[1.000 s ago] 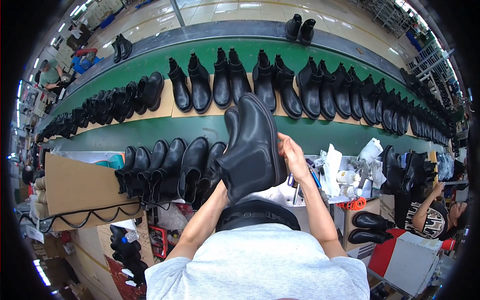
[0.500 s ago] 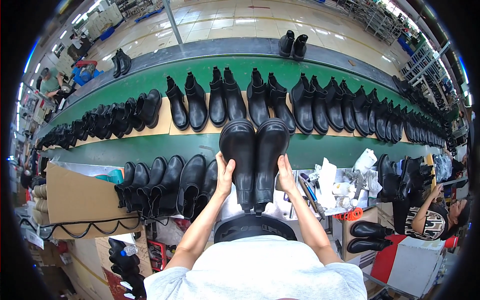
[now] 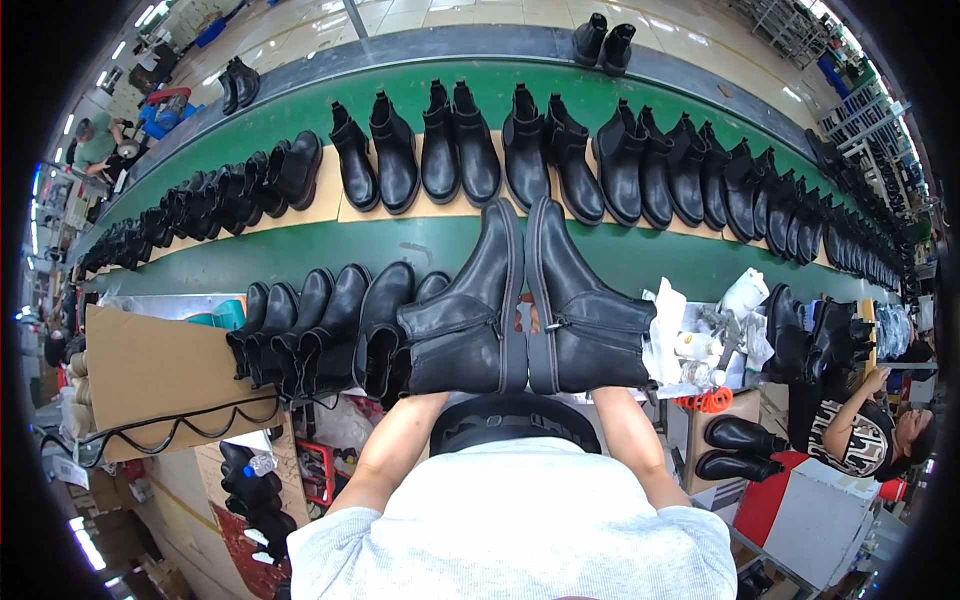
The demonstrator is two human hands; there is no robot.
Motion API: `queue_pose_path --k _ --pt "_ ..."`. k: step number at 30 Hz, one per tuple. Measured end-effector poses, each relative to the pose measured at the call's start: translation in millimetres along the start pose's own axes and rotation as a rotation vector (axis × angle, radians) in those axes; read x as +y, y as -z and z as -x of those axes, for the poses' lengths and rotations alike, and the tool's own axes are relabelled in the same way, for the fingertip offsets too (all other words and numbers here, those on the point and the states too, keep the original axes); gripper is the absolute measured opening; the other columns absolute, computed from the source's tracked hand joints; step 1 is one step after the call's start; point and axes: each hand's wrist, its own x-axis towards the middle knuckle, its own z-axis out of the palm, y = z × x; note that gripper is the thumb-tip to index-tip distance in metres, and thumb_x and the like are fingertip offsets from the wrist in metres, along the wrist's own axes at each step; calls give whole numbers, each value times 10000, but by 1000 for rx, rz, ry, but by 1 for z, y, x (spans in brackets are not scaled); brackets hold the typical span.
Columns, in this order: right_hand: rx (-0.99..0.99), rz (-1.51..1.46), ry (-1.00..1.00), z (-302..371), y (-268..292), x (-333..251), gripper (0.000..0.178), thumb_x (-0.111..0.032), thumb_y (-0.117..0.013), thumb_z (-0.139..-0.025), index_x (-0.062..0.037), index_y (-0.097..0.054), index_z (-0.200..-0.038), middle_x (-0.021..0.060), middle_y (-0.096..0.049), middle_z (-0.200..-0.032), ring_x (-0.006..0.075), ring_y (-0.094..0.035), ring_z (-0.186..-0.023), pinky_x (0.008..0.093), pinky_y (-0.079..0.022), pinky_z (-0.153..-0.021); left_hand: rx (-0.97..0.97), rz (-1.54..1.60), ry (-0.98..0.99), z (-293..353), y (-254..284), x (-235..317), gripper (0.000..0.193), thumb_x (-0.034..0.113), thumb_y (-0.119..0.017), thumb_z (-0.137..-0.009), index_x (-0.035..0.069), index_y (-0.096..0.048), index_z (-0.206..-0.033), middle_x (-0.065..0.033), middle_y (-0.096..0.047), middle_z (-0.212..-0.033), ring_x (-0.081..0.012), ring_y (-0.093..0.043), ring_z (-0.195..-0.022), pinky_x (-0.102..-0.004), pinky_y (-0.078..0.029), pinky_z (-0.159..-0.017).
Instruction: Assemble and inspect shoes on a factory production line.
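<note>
I hold a pair of black leather ankle boots before me, lying on their sides with soles facing each other and toes pointing away. The left boot (image 3: 470, 345) shows a side zip with a small pull tab, and so does the right boot (image 3: 590, 345). Only fingertips of my left hand (image 3: 519, 318) and my right hand (image 3: 534, 319) show, in the narrow gap between the soles; the rest is hidden behind the boots. My forearms come up beneath the shafts, one to each boot.
Across the green conveyor (image 3: 400, 250), a long row of black boots (image 3: 440, 160) stands on cardboard. More boots (image 3: 320, 310) sit to the left beside a cardboard sheet (image 3: 150, 370). At right are white bottles (image 3: 697, 346), crumpled paper and a person (image 3: 850, 430).
The boots have turned from soles down and side by side to lying on their sides, soles inward. My hands have gone from the outer sides to mostly hidden behind them.
</note>
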Motion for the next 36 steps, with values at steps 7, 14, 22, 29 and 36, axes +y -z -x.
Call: queue_pose_path --k 7,14,22,29,36 --pt "164 449 453 -15 -4 -32 566 -505 -416 -911 11 -553 -1099 103 -635 -928 230 -601 -888 318 -465 -807 -46 26 -43 10 -12 -4 634 559 -339 -916 72 -404 -1316 -109 -578 -1136 -179 -544 -992 -297 -423 -844" --pt "276 709 27 -51 20 -25 638 -570 -520 -813 65 -493 -869 326 -573 -806 458 -565 -842 435 -433 -748 235 -1249 -94 16 -58 29 657 561 -219 -935 101 -332 -1390 -50 -548 -1126 -133 -493 -900 -272 -364 -813" --pt "-72 -406 -490 -56 26 -10 584 -534 -460 -889 -8 -562 -1122 89 -606 -1051 160 -567 -911 299 -444 -809 247 -1100 -69 2 -64 38 540 243 -594 -872 10 -407 -1322 50 -550 -846 -37 -480 -707 -152 -381 -627" --pt "-37 -857 -453 -51 0 -47 447 -452 -531 -875 -73 -560 -1110 87 -620 -1054 190 -598 -949 337 -488 -808 426 -233 -93 -29 -45 11 264 286 -589 -876 76 -578 -1035 -54 -630 -980 -176 -612 -903 -326 -507 -816" --pt "62 -811 -616 -69 4 -26 537 -479 -697 -748 -62 -520 -1038 80 -565 -914 163 -538 -816 292 -478 -761 598 -160 -102 -38 -24 7 277 322 -614 -854 66 -582 -956 -43 -580 -935 -166 -570 -831 -296 -508 -765"
